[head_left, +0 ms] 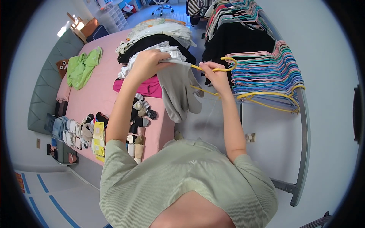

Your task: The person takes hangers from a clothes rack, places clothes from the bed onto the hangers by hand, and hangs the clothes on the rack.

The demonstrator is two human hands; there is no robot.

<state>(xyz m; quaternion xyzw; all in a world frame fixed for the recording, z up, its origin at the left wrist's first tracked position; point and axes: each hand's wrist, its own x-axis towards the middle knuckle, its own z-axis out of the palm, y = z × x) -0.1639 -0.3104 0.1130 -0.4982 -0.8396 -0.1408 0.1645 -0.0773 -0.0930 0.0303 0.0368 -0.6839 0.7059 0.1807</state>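
Note:
A grey garment (175, 89) hangs down between my hands, beside the bed's edge. My left hand (149, 62) is closed on the garment's upper edge, its fingertips partly hidden. In my right hand (216, 78) is a yellow clothes hanger (231, 67), pinched near its hook. One arm of the hanger runs into the garment; the other end pokes out below, to the right of the cloth. A metal clothes rack (304, 125) stands close on the right, with many empty coloured hangers (262, 76) packed along its rail.
Piled clothes (159, 36) lie on the pink bed (110, 45), with a magenta garment (146, 88) at their near side. Rolled socks (138, 142) and folded small garments (72, 131) are lined up nearer. A green garment (83, 68) lies by the headboard (51, 83). Black clothing (235, 40) hangs farther along the rack.

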